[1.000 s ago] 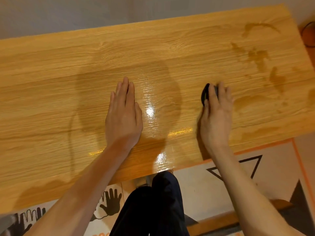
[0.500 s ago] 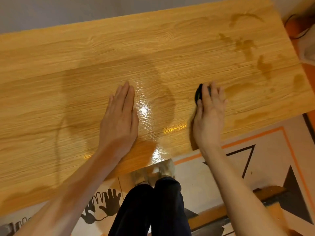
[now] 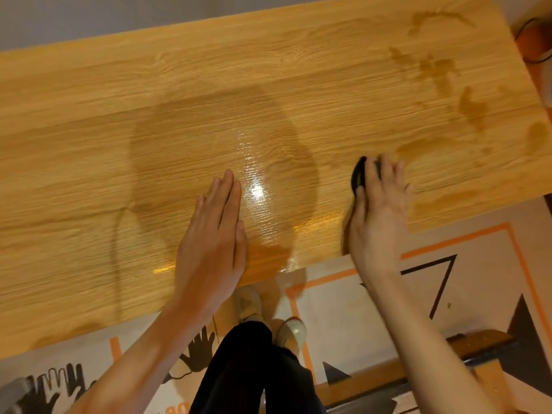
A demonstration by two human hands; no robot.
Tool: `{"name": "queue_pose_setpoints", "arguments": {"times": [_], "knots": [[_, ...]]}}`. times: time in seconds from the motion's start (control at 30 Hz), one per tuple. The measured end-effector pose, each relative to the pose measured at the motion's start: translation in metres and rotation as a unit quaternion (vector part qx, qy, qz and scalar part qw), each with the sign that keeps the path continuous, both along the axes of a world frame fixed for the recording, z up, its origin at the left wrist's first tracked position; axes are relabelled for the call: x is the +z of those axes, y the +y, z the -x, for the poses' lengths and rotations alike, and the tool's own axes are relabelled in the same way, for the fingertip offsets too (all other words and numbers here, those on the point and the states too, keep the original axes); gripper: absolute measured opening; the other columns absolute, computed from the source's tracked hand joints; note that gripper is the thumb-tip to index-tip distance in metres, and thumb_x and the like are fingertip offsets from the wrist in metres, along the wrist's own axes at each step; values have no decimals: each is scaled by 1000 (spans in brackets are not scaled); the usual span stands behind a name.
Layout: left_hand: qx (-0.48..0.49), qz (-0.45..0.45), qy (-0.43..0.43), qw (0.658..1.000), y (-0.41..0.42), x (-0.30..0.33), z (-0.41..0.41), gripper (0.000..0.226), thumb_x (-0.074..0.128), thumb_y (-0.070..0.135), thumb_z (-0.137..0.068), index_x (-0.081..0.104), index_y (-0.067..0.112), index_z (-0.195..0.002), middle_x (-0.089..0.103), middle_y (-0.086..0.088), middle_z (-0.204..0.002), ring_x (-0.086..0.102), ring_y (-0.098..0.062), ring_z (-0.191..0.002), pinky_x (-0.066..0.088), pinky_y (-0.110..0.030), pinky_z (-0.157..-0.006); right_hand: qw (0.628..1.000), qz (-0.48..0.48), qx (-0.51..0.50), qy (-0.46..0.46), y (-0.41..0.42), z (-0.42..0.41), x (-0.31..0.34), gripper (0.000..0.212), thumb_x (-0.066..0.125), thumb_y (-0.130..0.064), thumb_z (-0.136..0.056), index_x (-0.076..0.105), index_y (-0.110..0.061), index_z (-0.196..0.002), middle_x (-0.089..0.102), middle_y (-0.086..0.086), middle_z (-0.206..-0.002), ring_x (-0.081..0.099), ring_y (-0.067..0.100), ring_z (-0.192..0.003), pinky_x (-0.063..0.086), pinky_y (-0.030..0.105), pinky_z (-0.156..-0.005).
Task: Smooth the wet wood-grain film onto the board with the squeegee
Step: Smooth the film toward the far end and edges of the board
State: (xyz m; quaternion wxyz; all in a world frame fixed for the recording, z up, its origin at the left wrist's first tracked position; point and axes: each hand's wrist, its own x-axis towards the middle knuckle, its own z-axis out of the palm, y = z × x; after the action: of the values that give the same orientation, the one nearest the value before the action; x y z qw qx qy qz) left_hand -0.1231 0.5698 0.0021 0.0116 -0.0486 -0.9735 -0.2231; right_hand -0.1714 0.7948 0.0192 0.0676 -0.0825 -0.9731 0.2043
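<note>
A long board covered with glossy wood-grain film [image 3: 209, 94] fills the upper half of the head view. Its surface shines wet near the middle, and dark damp patches [image 3: 472, 106] mark its right end. My left hand [image 3: 213, 237] lies flat on the film near the front edge, fingers straight and together. My right hand [image 3: 378, 213] holds a small black squeegee [image 3: 359, 174] down on the film, fingers over its top. Only the squeegee's left end shows.
Below the board's front edge lies a floor mat [image 3: 478, 264] printed with orange lines, black triangles and hand shapes. My dark trousers [image 3: 254, 369] and pale shoes [image 3: 294, 330] stand at the edge. A wooden bench [image 3: 418, 363] sits at lower right, an orange object [image 3: 534, 40] at upper right.
Both hands keep their poses on the film. The right hand with the squeegee has drawn slightly nearer the front edge, and the view has shifted a little.
</note>
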Motion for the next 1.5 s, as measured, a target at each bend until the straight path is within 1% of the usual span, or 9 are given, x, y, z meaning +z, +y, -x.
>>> {"name": "queue_pose_setpoints", "arguments": {"times": [0.17,0.3,0.53,0.67,0.8,1.0,1.13,1.23,1.5], "knots": [[-4,-3,10,1000,-1,1,1,52,30,20,-109,30,3,-158,22,-8,-168,17,-21,-157,7,-30,-128,985,-14,174,14,-99,-54,-4,48,29,-17,-100,42,-12,-146,32,10,-157,21,28,-148,15,46,-122],[-7,1,7,1000,1,1,0,52,27,23,-110,29,2,-158,22,-9,-168,17,-23,-157,4,-28,-128,957,-71,282,1,-55,-39,-7,55,48,-12,-90,43,-18,-145,37,6,-154,28,27,-146,11,44,-120],[17,38,44,998,7,-1,-5,49,32,17,-110,33,0,-156,28,-15,-165,26,-30,-154,12,-38,-128,998,37,51,1,18,-22,-5,47,39,-3,-97,44,-7,-144,34,15,-155,20,34,-147,11,49,-122],[54,29,41,997,16,-2,-10,49,29,18,-111,32,1,-157,26,-13,-166,22,-28,-155,13,-40,-127,975,100,198,-17,-52,-56,0,45,31,-18,-101,48,-7,-141,38,11,-153,22,28,-147,8,42,-123],[70,12,31,997,16,-3,-10,48,31,16,-110,33,5,-157,25,-8,-167,18,-21,-156,5,-29,-127,928,73,364,-26,-15,-55,-4,45,30,-19,-102,46,-13,-143,40,6,-153,24,24,-147,1,33,-121],[89,6,43,995,17,-8,-10,49,33,13,-109,34,6,-157,27,-7,-167,19,-20,-156,2,-22,-126,981,105,159,35,34,-52,-7,39,37,-13,-103,51,-6,-139,46,11,-148,27,29,-145,17,47,-121],[74,10,51,996,15,-5,-11,50,31,17,-109,35,7,-157,28,-8,-166,20,-20,-156,4,-23,-126,935,87,339,53,-30,-84,-12,40,51,3,-90,58,-3,-129,55,17,-138,39,35,-137,17,43,-120],[72,11,46,996,16,-4,-12,51,30,18,-108,33,7,-158,26,-8,-167,18,-19,-156,6,-26,-127,892,35,444,75,0,-77,-24,53,34,7,-92,50,-8,-140,47,13,-147,33,33,-142,11,39,-122],[87,15,42,995,20,-5,-12,52,26,20,-108,33,6,-158,25,-8,-167,17,-20,-157,6,-29,-128,930,-14,333,156,109,-49,-49,32,49,0,-101,57,-3,-132,55,17,-137,44,35,-135,25,50,-118]]}}
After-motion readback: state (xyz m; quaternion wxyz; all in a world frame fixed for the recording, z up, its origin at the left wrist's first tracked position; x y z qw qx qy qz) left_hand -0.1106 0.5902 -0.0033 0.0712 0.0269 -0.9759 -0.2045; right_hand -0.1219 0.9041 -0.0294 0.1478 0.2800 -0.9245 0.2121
